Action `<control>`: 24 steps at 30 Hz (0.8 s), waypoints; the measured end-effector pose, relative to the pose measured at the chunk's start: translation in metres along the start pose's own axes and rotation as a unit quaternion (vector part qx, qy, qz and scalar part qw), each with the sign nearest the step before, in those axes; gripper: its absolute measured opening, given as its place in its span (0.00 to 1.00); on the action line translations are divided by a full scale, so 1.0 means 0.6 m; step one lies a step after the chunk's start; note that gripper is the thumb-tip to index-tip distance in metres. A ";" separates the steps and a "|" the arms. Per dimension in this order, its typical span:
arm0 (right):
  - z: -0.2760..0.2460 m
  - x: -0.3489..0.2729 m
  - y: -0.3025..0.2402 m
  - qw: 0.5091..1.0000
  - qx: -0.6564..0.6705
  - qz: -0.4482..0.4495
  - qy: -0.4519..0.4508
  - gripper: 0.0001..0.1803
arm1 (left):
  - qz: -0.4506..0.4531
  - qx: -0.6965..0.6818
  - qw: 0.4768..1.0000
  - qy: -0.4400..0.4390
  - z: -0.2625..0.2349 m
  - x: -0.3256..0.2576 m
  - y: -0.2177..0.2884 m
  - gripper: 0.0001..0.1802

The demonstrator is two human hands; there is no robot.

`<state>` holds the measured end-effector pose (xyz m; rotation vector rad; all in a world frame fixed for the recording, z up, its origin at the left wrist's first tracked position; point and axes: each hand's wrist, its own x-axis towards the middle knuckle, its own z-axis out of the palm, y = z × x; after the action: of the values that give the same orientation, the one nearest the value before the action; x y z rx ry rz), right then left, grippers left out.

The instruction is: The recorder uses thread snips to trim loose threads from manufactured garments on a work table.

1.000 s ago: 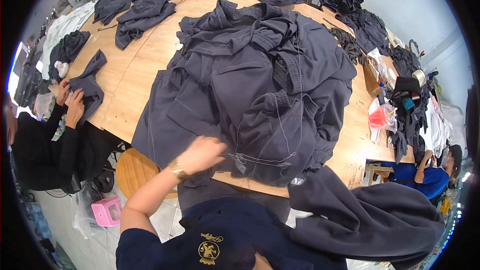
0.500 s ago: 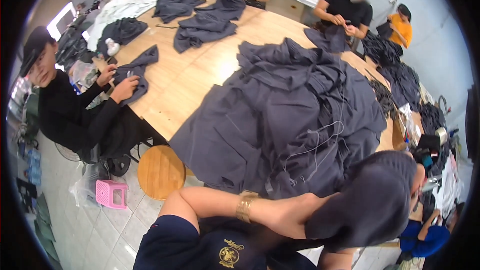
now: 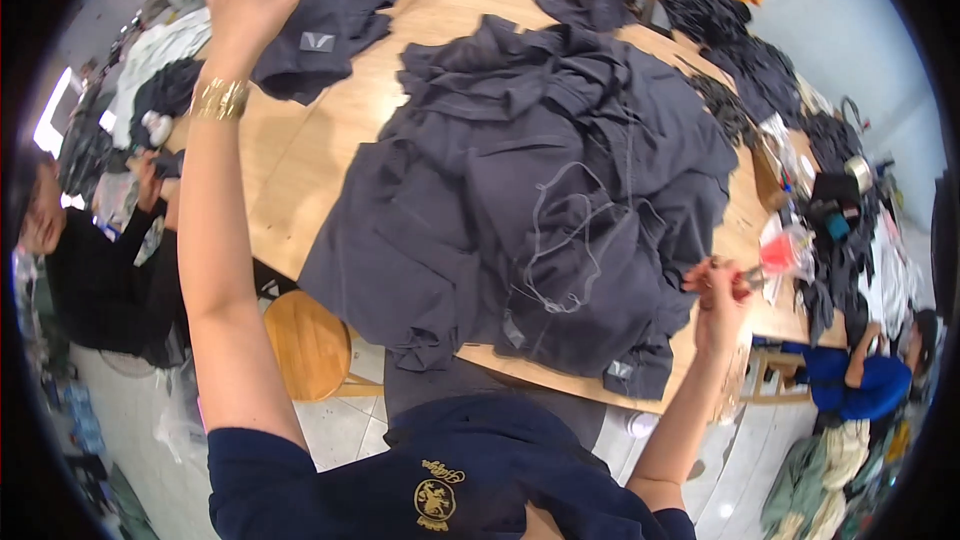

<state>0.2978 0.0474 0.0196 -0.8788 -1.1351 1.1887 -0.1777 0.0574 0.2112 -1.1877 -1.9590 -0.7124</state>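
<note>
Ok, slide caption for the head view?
Left hand outstretched beside a grey garment, right hand by a garment pile on a wooden table.

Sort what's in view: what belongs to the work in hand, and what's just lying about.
Likely part of the work:
- dark garment beside the spread left hand
- large pile of dark garments
- pale thread on the pile
- wooden table

Likely just around:
- round wooden stool
- red cup
- green cloth at lower right

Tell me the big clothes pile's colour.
The pile is dark bluish grey, best seen in the head view.
</note>
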 end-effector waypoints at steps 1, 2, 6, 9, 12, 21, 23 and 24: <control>0.005 -0.007 0.014 0.999 -0.037 0.024 0.031 0.05 | 0.058 -0.073 0.995 -0.021 0.027 -0.006 -0.025 0.33; 0.016 -0.011 0.037 0.997 -0.064 0.028 0.045 0.05 | 0.114 -0.140 0.983 -0.043 0.051 -0.019 -0.039 0.27; 0.064 -0.020 0.098 0.981 -0.186 0.045 0.023 0.07 | 0.134 -0.370 0.816 -0.423 0.090 -0.164 0.057 0.15; 0.114 -0.027 0.117 0.938 -0.345 -0.005 -0.008 0.11 | 0.147 -0.421 0.708 -0.548 0.098 -0.275 0.130 0.11; 0.162 -0.047 0.116 0.872 -0.469 -0.129 -0.042 0.16 | 0.133 -0.441 0.656 -0.597 0.098 -0.345 0.169 0.12; 0.058 -0.075 0.097 0.982 -0.186 0.033 0.029 0.07 | 0.000 -0.530 0.650 -0.545 0.105 -0.375 0.161 0.10; -0.015 -0.090 0.105 0.991 -0.092 0.038 0.089 0.14 | -0.007 -0.524 0.664 -0.534 0.116 -0.376 0.143 0.11; -0.039 -0.097 0.096 0.987 -0.065 0.063 0.130 0.16 | -0.003 -0.537 0.665 -0.519 0.123 -0.378 0.139 0.11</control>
<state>0.3071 0.0025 -0.0520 -1.1840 -0.9620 1.0739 -0.0537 0.0348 -0.0079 -2.7873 -2.3733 -1.5355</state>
